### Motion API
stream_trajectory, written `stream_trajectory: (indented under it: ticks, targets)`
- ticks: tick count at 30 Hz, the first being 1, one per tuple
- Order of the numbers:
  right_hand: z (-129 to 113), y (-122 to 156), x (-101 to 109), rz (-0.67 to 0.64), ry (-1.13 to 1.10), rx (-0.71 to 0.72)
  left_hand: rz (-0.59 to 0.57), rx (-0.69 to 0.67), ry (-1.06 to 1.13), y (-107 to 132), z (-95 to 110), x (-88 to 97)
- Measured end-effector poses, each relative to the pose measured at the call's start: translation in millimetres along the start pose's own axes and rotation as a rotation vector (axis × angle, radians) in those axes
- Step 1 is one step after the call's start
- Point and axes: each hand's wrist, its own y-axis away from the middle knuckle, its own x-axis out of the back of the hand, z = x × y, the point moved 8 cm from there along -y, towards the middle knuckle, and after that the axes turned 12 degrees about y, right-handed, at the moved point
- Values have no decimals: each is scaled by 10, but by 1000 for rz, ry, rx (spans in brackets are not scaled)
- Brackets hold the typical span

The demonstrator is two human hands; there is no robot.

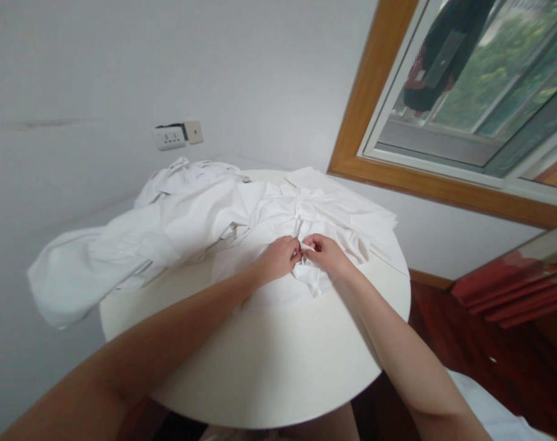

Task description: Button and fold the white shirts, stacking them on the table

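White cloth (pixel 269 214), gathered and creased, lies across the far half of the round table (pixel 269 361). My left hand (pixel 285 254) is closed, its fingertips pinching a fold of this cloth. Right beside it, my right hand (pixel 322 250) pinches the same cloth, thumb and fingers pressed together. The two sets of fingertips nearly meet. A small loose flap of cloth (pixel 311 278) hangs just below them onto the table. Exactly what sits between the fingertips is too small to make out beyond white fabric.
More bundled white fabric (pixel 71 269) spills over the table's left edge. Behind stands a pale wall with a power socket (pixel 169 138). A wood-framed window (pixel 365 168) is at the upper right. Red fabric (pixel 521 282) hangs above the dark floor at right.
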Motion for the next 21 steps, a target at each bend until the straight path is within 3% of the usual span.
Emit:
stream_trajectory:
  ticks: [10,21]
  targets:
    - [47,0,0,28,-41,-18,-49,180,540,-30,-332,-9]
    - [-37,48,26,-94,-139,42,-104,244,819,-35,-352,-62]
